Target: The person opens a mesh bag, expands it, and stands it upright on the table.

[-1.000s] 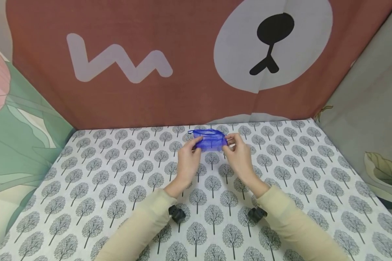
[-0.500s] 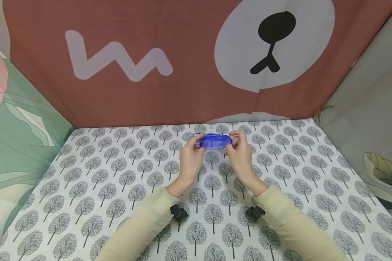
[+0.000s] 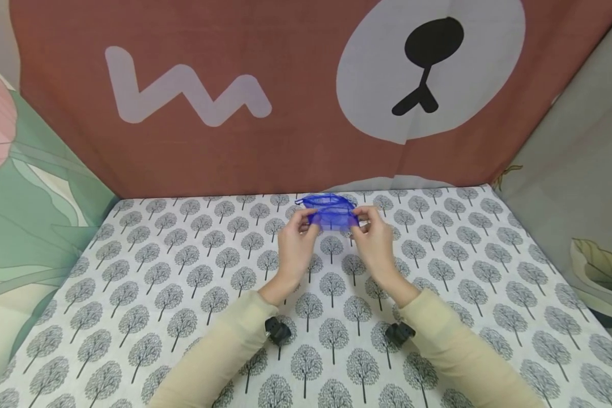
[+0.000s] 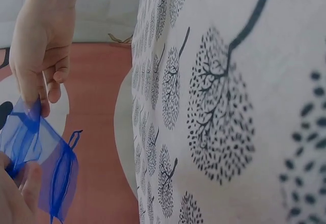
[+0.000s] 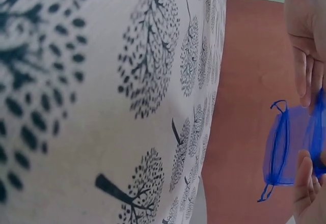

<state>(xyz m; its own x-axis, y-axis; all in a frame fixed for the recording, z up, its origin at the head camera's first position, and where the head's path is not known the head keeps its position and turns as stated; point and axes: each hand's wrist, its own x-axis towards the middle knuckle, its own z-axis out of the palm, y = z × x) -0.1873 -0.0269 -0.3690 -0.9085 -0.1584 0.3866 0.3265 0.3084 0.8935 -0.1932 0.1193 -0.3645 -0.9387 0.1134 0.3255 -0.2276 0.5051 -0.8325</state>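
Both hands hold a sheer blue drawstring pouch (image 3: pixel 331 218), stretched sideways between them near the table's far edge. My left hand (image 3: pixel 296 243) pinches its left side between thumb and fingers. On the opposite side, my right hand (image 3: pixel 374 246) pinches it the same way. The pouch's gathered drawstring end points away from me, with a small cord loop at its left corner. Folds cross the see-through fabric between the hands. In the right wrist view the pouch (image 5: pixel 279 147) shows cord loops at both ends of its gathered band.
The table (image 3: pixel 224 238) wears a white cloth printed with grey trees. Behind it hangs a brown curtain (image 3: pixel 296 153) with a white-and-black animal muzzle. Patterned fabric hangs at left and right. A small black device (image 3: pixel 277 331) sits under each wrist.
Half a second ago the pouch's drawstring end was folded in and the pouch looked narrower; now that end stands out beyond the fingers again. Both hands stay in nearly the same place.
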